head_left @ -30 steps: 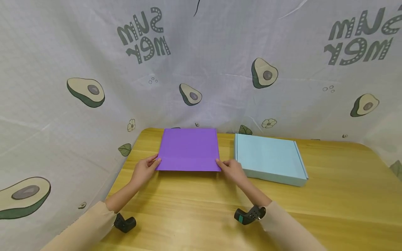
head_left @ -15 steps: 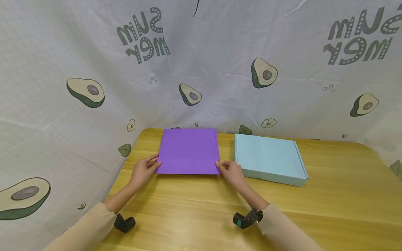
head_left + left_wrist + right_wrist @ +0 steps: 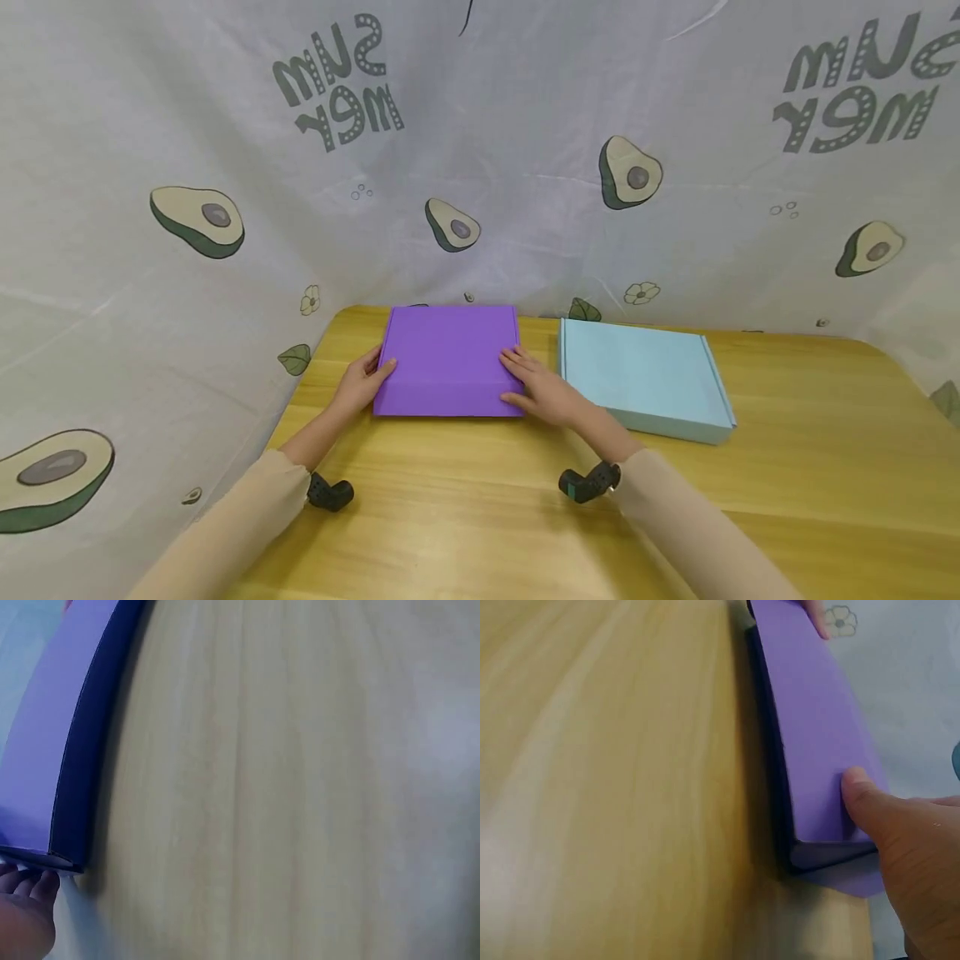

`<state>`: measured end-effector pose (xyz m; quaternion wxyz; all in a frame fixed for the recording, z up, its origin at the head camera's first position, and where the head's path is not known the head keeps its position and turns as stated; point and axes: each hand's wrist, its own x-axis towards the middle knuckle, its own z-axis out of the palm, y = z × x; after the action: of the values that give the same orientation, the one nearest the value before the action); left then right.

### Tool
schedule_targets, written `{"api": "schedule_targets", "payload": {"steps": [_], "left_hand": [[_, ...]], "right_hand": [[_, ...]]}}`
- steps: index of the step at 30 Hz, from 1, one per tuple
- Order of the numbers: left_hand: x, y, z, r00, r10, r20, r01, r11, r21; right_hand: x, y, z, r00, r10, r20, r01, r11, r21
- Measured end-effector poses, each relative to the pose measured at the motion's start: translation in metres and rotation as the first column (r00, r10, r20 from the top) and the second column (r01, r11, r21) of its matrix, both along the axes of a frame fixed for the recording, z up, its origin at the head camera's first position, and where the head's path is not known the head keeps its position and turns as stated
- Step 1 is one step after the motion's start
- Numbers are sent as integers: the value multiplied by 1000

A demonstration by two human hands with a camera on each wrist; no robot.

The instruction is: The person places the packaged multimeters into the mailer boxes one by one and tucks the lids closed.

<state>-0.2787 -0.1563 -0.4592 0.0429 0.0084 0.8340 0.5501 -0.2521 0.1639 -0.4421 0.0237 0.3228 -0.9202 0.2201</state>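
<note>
A flat purple cardboard box point(image 3: 453, 346) lies at the back left of the table, its lid down and its front flap point(image 3: 448, 399) folded down along the near side. My left hand point(image 3: 358, 385) is at the box's left side, with the thumb on the top edge and the fingers along the side. My right hand point(image 3: 551, 396) rests its outstretched fingers on the right part of the lid, while its thumb presses the flap near the right corner. In the right wrist view, that thumb point(image 3: 866, 799) lies on the purple flap, and a narrow gap shows at the box's corner.
A closed light blue box point(image 3: 645, 375) lies right of the purple one, close to my right hand. Both boxes stand on a wooden table point(image 3: 465, 517). Behind and to the left hangs a pale cloth point(image 3: 525, 100) printed with avocados.
The purple flap has tilted from nearly level with the lid to bent down at the front. Both hands have moved from its front corners up to the sides, and the right fingers now lie on the lid.
</note>
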Motion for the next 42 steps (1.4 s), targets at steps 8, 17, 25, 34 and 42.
{"api": "schedule_targets", "payload": {"steps": [8,17,25,34,42], "left_hand": [[-7,1,5,998,-30,64,28,999,40],[-7,0,6,995,-39,92,36,999,33],[-5,-1,8,994,-45,101,42,998,36],[-4,-2,9,993,-39,108,37,999,17],[-7,-2,5,995,-50,85,48,998,29]], "right_hand": [[-9,12,12,988,105,110,-109,993,36],[-12,14,15,986,144,83,-147,988,38],[-11,12,17,990,127,63,-132,988,78],[-11,11,12,991,131,6,-131,986,102],[-8,12,11,995,102,4,-101,986,134]]}}
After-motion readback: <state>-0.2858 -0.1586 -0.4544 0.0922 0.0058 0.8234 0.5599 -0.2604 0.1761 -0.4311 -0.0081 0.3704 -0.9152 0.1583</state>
